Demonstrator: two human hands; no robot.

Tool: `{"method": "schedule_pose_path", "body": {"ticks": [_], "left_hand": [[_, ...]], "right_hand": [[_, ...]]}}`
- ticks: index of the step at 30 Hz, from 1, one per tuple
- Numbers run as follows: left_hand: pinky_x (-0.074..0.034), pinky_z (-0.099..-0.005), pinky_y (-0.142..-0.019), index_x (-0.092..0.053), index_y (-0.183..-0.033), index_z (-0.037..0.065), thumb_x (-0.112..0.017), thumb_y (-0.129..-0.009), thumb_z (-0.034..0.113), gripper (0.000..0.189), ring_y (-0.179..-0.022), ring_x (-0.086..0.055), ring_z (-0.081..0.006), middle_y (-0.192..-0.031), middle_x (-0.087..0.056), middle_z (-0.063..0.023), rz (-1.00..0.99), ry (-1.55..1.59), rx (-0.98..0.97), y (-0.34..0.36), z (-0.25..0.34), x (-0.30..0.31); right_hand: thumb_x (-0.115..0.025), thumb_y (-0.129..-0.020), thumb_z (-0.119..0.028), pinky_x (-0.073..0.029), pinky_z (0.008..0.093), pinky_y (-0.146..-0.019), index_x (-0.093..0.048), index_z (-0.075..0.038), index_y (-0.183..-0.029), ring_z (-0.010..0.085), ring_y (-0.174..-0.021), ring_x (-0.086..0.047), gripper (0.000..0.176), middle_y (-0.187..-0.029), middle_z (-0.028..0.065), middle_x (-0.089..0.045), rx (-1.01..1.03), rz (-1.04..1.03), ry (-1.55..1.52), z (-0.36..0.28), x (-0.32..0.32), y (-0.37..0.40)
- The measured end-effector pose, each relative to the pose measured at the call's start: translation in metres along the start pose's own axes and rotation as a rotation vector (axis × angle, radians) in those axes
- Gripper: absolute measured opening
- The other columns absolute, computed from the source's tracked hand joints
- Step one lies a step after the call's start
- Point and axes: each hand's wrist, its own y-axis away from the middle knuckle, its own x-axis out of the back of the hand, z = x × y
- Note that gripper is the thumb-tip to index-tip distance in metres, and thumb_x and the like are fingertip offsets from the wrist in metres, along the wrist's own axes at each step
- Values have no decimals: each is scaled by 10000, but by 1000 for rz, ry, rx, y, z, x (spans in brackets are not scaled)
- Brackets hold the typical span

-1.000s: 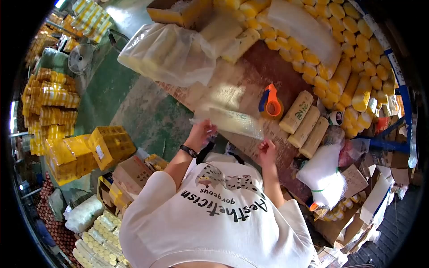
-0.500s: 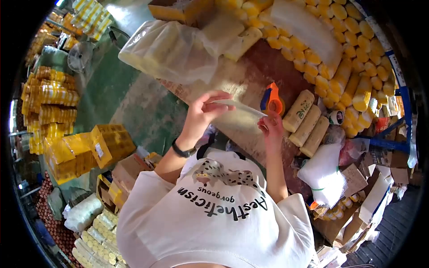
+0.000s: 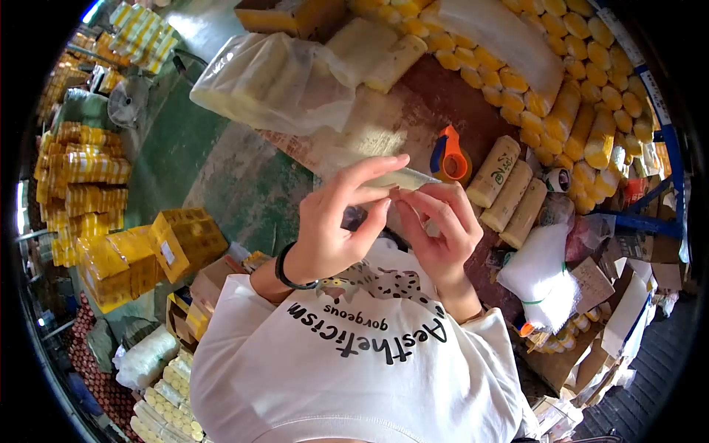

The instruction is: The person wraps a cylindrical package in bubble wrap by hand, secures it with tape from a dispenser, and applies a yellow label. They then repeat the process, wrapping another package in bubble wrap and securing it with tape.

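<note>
My left hand point(image 3: 336, 210), with a black band at the wrist, is raised in front of my chest. Its thumb and a finger pinch close to the fingertips of my right hand point(image 3: 443, 225). The right fingers are curled and pressed together. Between and just beyond both hands stretches a clear plastic strip point(image 3: 413, 177); whether it is tape or a flat bag I cannot make out. The exact grip is partly hidden behind the fingers. Beyond the right hand lies an orange and blue tape dispenser point(image 3: 452, 159) on the worktop point(image 3: 413, 122).
Three wrapped rolls point(image 3: 509, 188) lie right of the dispenser. Large plastic-wrapped bundles point(image 3: 273, 81) sit at the far left of the worktop. Many yellow-white packs point(image 3: 517, 81) are piled at the back right. A white bag point(image 3: 539, 273) stands at the right, yellow-taped cartons point(image 3: 185, 240) at the left.
My hands have come closer together, nearly touching, and appear larger and nearer to the camera. The strip that spanned the gap between them is now partly behind the fingers.
</note>
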Motion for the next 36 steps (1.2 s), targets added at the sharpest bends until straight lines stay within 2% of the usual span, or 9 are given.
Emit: {"method": "schedule_pose_path", "body": {"ticks": [4,7,11,14,17,23,26,32,36], "left_hand": [[-552,-294,-788,-485,-1200,-29,-571,-766,-146,458,-923,-681,-244,-1165,-622,-161,19,-267,-96,2,2,-5],[-555,-307,-713,-486,-1226,-12,-562,-743,-133,504,-949,-648,-272,-1218,-586,-137,-11,-339,-177,1,-1,-4],[-568,-310,-725,-468,-1253,-9,-540,-747,-137,527,-969,-647,-279,-1216,-582,-150,-42,-371,-263,0,-5,-4],[-560,-282,-733,-486,-1219,-4,-562,-732,-163,518,-865,-682,-239,-1191,-607,-154,-35,-372,-234,-1,0,-5],[-562,-298,-759,-463,-1230,-27,-553,-739,-164,517,-893,-683,-252,-1206,-592,-181,-17,-360,-221,-1,2,-3],[-555,-349,-823,-431,-1232,-68,-535,-761,-160,492,-944,-670,-305,-1227,-559,-240,28,-235,-197,-3,4,-1],[-557,-342,-818,-429,-1234,-70,-528,-759,-165,494,-953,-667,-305,-1220,-564,-236,16,-249,-209,-3,5,-5],[-560,-320,-800,-443,-1218,-65,-532,-728,-181,511,-977,-655,-289,-1191,-579,-238,-2,-386,-312,-5,2,-10],[-560,-314,-771,-473,-1223,-40,-542,-694,-191,554,-982,-646,-314,-1169,-595,-222,-10,-427,-359,-7,0,-18]], "right_hand": [[-732,-610,85,-478,291,-547,-669,-29,-875,208,-674,-593,295,-802,82,-610,57,30,68,1,-2,0],[-722,-611,84,-480,292,-543,-652,-30,-845,211,-674,-597,270,-803,78,-608,-1,-28,76,-1,-1,-3],[-701,-625,79,-484,280,-534,-629,-31,-814,207,-669,-595,230,-805,70,-604,-99,-149,26,-1,3,-7],[-689,-631,77,-482,266,-525,-616,-32,-800,195,-668,-593,214,-805,62,-602,-108,-173,8,2,2,-8],[-690,-615,85,-480,263,-515,-603,-28,-800,184,-647,-590,233,-791,66,-600,-23,-132,21,5,-1,-7],[-709,-608,104,-482,269,-511,-598,0,-812,184,-606,-591,255,-775,94,-620,22,9,-40,5,1,-3],[-711,-628,108,-488,276,-520,-611,6,-840,190,-624,-606,256,-796,103,-632,56,63,-26,2,0,-6],[-711,-641,83,-499,294,-543,-616,7,-883,219,-650,-616,271,-817,92,-633,225,42,154,12,1,-6],[-701,-637,69,-492,288,-556,-603,4,-888,212,-664,-610,277,-834,86,-621,270,0,269,14,4,-6]]}}
